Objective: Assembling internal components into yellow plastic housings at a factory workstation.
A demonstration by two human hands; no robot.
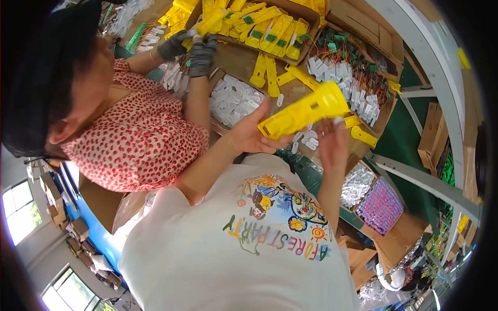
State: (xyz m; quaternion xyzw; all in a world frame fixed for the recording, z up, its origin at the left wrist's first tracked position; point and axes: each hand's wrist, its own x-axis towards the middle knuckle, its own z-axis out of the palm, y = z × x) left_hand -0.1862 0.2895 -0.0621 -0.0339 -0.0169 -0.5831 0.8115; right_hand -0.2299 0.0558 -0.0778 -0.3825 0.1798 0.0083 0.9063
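My left hand (254, 130) is closed round the narrow end of a yellow plastic flashlight-shaped housing (306, 110), which tilts up to the right over the table. Its wide, flared end points away from that hand. Just below the flared end, my right hand (332, 142) is raised with its fingers apart. A small white patch shows at one of its fingertips; I cannot make out what it is. Loose white plastic pieces (309, 140) lie on the table between my hands, and yellow housing parts (271, 75) lie beyond them.
At my left, a person's grey-gloved hands (201, 56) hold another yellow piece. A carton (311, 28) of yellow housings with green circuit boards stands at the back. White parts fill a box (213, 98); wired white parts (340, 78) lie right. A metal frame post (430, 57) curves at right.
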